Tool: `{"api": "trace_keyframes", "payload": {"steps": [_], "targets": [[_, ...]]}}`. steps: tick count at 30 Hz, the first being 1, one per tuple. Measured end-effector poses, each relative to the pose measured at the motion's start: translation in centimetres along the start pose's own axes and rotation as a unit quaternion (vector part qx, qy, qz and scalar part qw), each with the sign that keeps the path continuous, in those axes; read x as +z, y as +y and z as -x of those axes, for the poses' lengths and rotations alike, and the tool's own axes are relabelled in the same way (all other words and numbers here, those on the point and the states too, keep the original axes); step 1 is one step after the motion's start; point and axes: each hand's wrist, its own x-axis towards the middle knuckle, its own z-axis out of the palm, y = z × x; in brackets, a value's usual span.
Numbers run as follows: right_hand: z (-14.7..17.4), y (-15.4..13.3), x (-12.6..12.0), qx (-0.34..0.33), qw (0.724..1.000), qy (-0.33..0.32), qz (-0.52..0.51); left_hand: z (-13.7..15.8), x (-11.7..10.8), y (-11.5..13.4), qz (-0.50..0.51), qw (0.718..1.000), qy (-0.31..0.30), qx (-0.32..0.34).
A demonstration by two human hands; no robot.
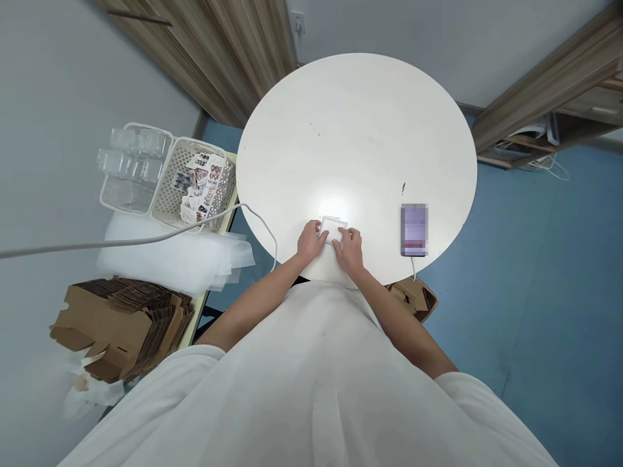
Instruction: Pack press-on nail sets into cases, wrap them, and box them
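Note:
A small, flat, squarish packet point(333, 229), apparently in white translucent wrapping, lies near the front edge of the round white table point(360, 123). On its left side my left hand point(310, 241) has its fingers curled, the thumb pressing on the lower left of the wrap. My right hand point(350, 249) grips the opposite side with bent fingers and the thumb at the bottom edge. What the wrapping contains, if anything, cannot be made out.
A phone point(414, 230) on a cable lies to the right. Leftward stand a basket of printed cards point(192, 185), a basket of clear containers point(134, 165), white foam sheets point(160, 256) and flattened cardboard boxes point(117, 324). A white cable point(204, 224) crosses the left side.

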Motion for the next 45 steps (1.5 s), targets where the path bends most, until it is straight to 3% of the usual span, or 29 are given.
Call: {"api": "trace_keyframes", "payload": {"steps": [5,14,19,25,33,38,45], "targets": [[1.8,0.1,0.9,0.044,0.994,-0.025,-0.100,0.7,-0.1,-0.6,0.035,0.999,0.011,0.007],[0.7,-1.4,1.4,0.090,0.984,-0.016,-0.155,0.7,-1.0,-2.3,0.058,0.998,0.023,0.022],[-1.6,-4.5,3.2,0.092,0.982,-0.031,-0.163,-1.1,-3.9,-4.0,0.057,0.997,0.059,0.013],[-5.9,-9.9,6.7,0.078,0.985,-0.066,-0.139,-4.1,-9.1,-7.7,0.085,0.992,0.093,-0.008],[-10.9,-15.8,11.5,0.077,0.985,-0.069,-0.137,-8.1,-14.9,-12.3,0.123,0.985,0.117,0.029],[-12.8,-17.8,12.8,0.090,0.982,-0.069,-0.148,-10.2,-16.3,-13.6,0.125,0.984,0.123,0.042],[-13.1,-17.6,13.3,0.063,0.990,-0.054,-0.113,-10.8,-16.5,-14.1,0.132,0.984,0.102,0.056]]}}
